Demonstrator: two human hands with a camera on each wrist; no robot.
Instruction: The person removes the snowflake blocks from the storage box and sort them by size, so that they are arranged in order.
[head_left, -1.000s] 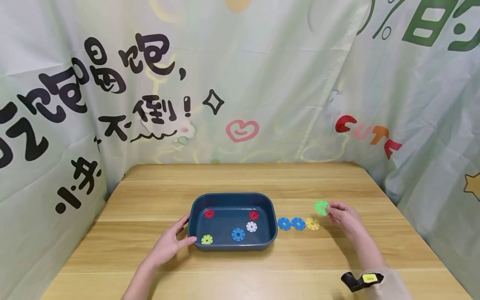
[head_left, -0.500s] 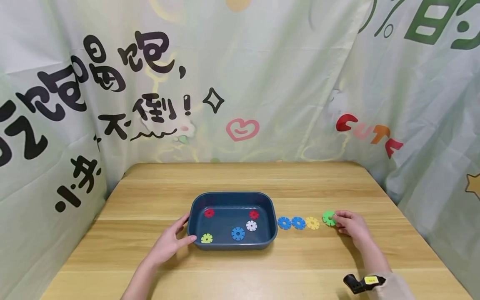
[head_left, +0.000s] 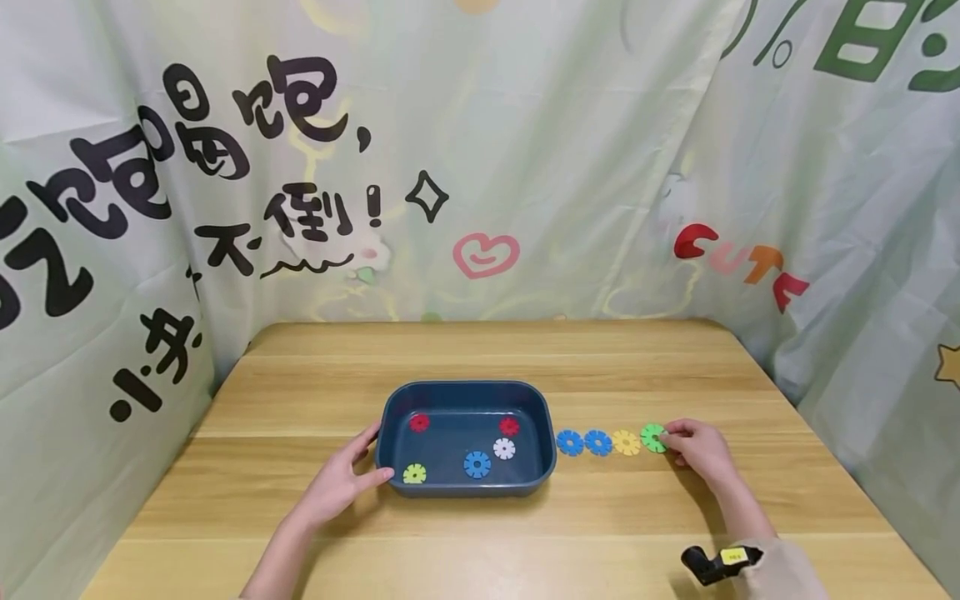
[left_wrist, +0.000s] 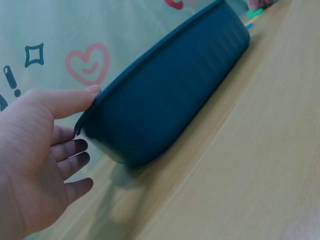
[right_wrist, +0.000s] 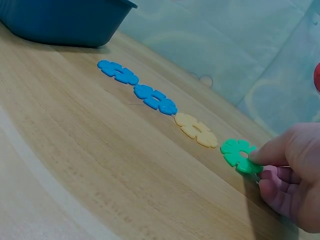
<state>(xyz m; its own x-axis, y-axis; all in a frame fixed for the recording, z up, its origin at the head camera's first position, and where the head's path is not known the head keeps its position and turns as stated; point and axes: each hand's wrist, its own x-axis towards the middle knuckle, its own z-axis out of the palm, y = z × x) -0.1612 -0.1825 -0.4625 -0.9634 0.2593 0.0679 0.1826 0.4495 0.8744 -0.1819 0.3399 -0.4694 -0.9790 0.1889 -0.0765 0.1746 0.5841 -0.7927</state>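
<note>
My right hand (head_left: 701, 454) pinches a green plastic snowflake disc (right_wrist: 235, 152) between thumb and fingers, at the right end of a row. Just left of it lies a yellow snowflake disc (right_wrist: 194, 130), a small gap between them. Two blue discs, a nearer one (right_wrist: 155, 100) and one (right_wrist: 117, 72) beside the basin, complete the row's left part. My left hand (head_left: 347, 479) rests against the left end of the dark blue basin (head_left: 465, 492), thumb on its rim, fingers fairly straight. Inside lie two red discs, a white disc (head_left: 504, 448), a blue disc (head_left: 477, 464) and a yellow-green disc (head_left: 414, 473).
Everything stands on a wood-grain table (head_left: 480, 550). A printed curtain (head_left: 570, 167) hangs round its back and sides. A black strap mount (head_left: 722, 565) with a yellow label sits on the right wrist.
My right hand has brought the green disc down and toward the front, then slightly left, close to the yellow disc. The left hand and basin stay in place.
</note>
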